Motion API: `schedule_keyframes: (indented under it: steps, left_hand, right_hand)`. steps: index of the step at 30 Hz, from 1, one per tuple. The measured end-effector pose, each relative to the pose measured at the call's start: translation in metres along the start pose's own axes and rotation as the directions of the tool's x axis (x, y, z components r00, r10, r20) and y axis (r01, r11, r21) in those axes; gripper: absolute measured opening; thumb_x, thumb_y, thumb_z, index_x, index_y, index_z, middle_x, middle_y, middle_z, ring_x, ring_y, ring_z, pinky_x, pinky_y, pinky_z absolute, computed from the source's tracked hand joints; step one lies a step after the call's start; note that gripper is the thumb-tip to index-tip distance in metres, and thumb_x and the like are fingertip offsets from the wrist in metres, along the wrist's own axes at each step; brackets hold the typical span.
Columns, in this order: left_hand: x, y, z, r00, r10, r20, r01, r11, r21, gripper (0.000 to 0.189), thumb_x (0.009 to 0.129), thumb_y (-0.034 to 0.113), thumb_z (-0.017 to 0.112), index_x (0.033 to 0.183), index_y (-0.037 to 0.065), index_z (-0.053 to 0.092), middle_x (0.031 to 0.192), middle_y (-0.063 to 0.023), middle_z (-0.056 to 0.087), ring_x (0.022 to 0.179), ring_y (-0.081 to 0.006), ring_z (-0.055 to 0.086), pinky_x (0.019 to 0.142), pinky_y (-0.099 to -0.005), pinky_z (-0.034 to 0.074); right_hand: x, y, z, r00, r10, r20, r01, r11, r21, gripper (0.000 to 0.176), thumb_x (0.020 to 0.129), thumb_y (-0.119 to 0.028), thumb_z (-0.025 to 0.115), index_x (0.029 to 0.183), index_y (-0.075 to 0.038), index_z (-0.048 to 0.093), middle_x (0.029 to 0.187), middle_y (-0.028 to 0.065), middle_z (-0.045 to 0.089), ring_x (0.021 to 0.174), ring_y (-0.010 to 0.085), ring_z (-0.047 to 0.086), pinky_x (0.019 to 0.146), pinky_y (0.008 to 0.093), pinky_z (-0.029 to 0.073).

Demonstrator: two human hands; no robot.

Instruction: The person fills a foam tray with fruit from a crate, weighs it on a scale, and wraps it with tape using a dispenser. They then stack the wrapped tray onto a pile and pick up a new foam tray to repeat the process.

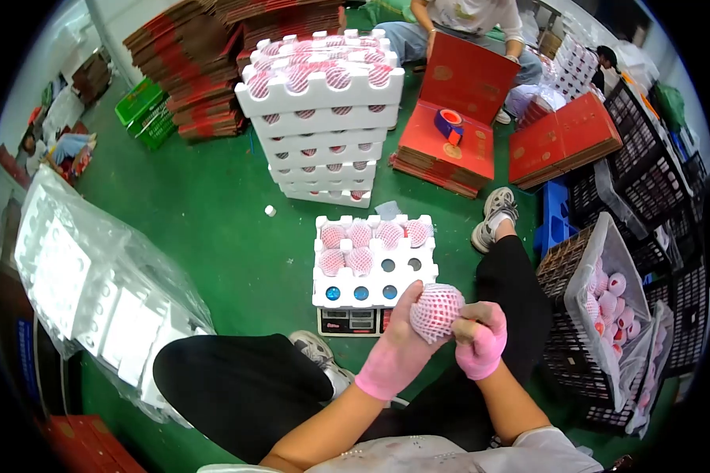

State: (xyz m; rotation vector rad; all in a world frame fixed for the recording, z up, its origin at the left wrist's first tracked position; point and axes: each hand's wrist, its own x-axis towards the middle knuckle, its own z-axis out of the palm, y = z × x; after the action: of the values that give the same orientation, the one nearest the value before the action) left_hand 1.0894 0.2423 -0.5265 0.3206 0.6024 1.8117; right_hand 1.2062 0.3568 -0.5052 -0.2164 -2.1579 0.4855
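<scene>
My left hand (394, 351), in a pink fingerless glove, is closed around a round fruit in a pink-and-white foam net (436, 312). At its right side, the curled fingers of my right hand (481, 337) pinch the edge of that net; the pink glove leaves the fingertips bare. Just beyond my hands is a white foam tray (319, 284) with round pockets. Several netted fruits (360, 234) sit in its back and middle rows, while the front pockets hold no fruit. Under the tray, a digital scale (349, 322) shows its front panel.
Stacked foam trays (323, 102) full of netted fruit stand ahead. Beside them lie red cartons (450, 150) with a tape dispenser (450, 126) on top. A lined crate (568, 272) of fruit is at my right, bagged white trays (110, 299) at my left. Another person (469, 16) sits opposite.
</scene>
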Motion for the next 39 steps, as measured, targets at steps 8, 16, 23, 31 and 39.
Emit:
schedule_keyframes:
  steps: [8, 16, 23, 31, 39]
  left_hand:
    - [-0.028, 0.030, -0.037, 0.956, 0.237, -0.173, -0.238, 0.971, 0.021, 0.123, 0.084, 0.016, 0.079, 0.163, 0.024, -0.015, 0.157, -0.0175, 0.031, 0.142, -0.0340, 0.041, 0.117, -0.0493, 0.038]
    - [-0.015, -0.024, -0.081, 0.939, 0.227, -0.260, -0.180, 0.965, 0.193, 0.084, 0.093, 0.006, 0.054, 0.164, 0.016, 0.009, 0.156, -0.0177, 0.039, 0.145, -0.0333, 0.040, 0.120, -0.0463, 0.035]
    - [-0.027, -0.061, -0.095, 0.824, -0.382, -0.418, 0.164, 0.868, -0.468, 0.063, 0.101, 0.018, 0.052, 0.158, 0.006, 0.027, 0.152, -0.0208, 0.043, 0.139, -0.0362, 0.046, 0.116, -0.0489, 0.038]
    - [-0.019, -0.057, -0.101, 0.810, -0.344, -0.476, 0.175, 0.915, -0.365, 0.057, 0.102, 0.022, 0.054, 0.153, 0.004, 0.036, 0.147, -0.0210, 0.048, 0.135, -0.0340, 0.050, 0.111, -0.0469, 0.043]
    - [-0.016, -0.068, -0.106, 0.789, -0.354, -0.502, 0.211, 0.924, -0.319, 0.055, 0.101, 0.021, 0.052, 0.151, 0.002, 0.037, 0.142, -0.0214, 0.052, 0.132, -0.0355, 0.052, 0.110, -0.0481, 0.044]
  right_hand:
    - [0.016, -0.028, 0.046, 0.746, 0.525, 0.410, -0.663, 0.528, 0.530, 0.093, 0.076, -0.039, 0.086, 0.148, 0.000, 0.041, 0.140, 0.0150, 0.051, 0.132, 0.0299, 0.051, 0.111, 0.0423, 0.042]
    - [0.050, -0.003, 0.066, 0.534, 0.377, 0.757, -0.511, 0.857, -0.067, 0.072, 0.072, -0.029, 0.086, 0.132, -0.001, 0.056, 0.121, 0.0196, 0.063, 0.114, 0.0358, 0.062, 0.100, 0.0411, 0.050]
    - [0.045, 0.109, 0.128, 0.704, 0.495, 0.509, -0.333, 0.863, -0.379, 0.067, 0.069, -0.034, 0.088, 0.120, 0.000, 0.062, 0.110, 0.0195, 0.067, 0.104, 0.0366, 0.065, 0.093, 0.0442, 0.053]
    - [0.010, 0.144, 0.161, 0.599, 0.431, 0.675, -0.055, 0.863, -0.502, 0.069, 0.073, -0.042, 0.085, 0.129, -0.009, 0.062, 0.132, 0.0124, 0.061, 0.126, 0.0307, 0.055, 0.109, 0.0445, 0.041]
    - [-0.017, 0.154, 0.160, 0.733, 0.425, 0.532, -0.146, 0.861, -0.487, 0.041, 0.080, -0.035, 0.077, 0.115, -0.016, 0.072, 0.140, 0.0109, 0.056, 0.130, 0.0316, 0.051, 0.111, 0.0477, 0.036]
